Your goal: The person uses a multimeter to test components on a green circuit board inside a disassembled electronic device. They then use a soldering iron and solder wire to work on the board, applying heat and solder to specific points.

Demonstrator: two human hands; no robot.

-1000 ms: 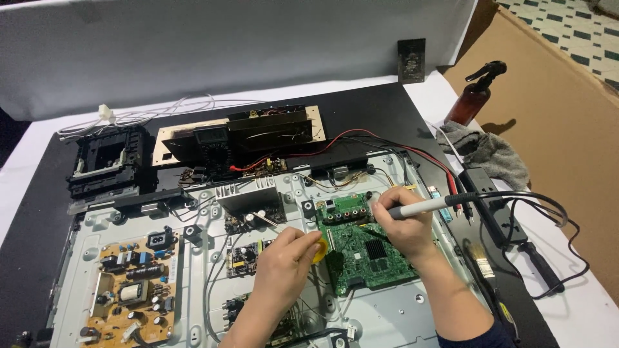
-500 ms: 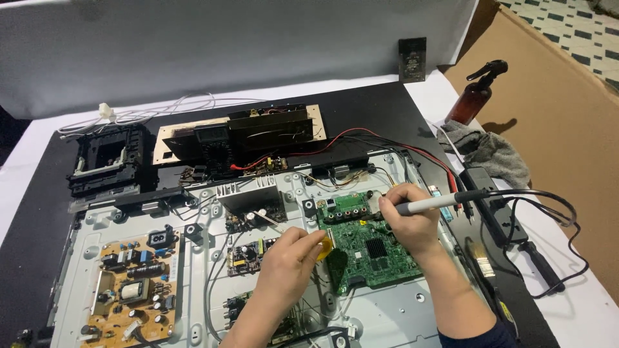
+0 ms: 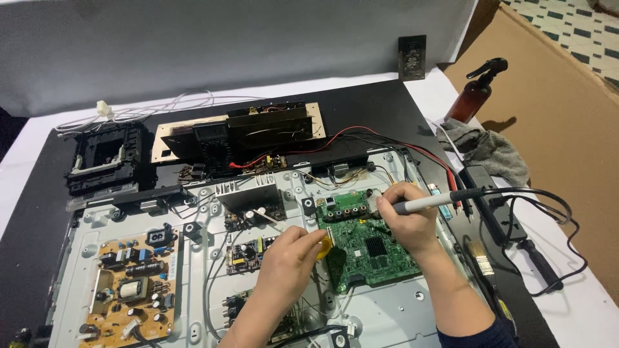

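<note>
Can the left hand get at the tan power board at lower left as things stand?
Probably yes. The left hand holds something small and yellow beside the green board; the tan power board lies uncovered to its left, with only low parts and thin wires between.

A slim grey-handled soldering iron is lying slanted, its tip touching the flat green circuit board sitting on the silver metal chassis. A small round yellow tin is tilting at the board's left edge.

1. Left hand reaches forward, palm down, fingers curled in a pinch.
2. Right hand (forearm angled in from lower right) is closed in a pen-style grip.
</note>
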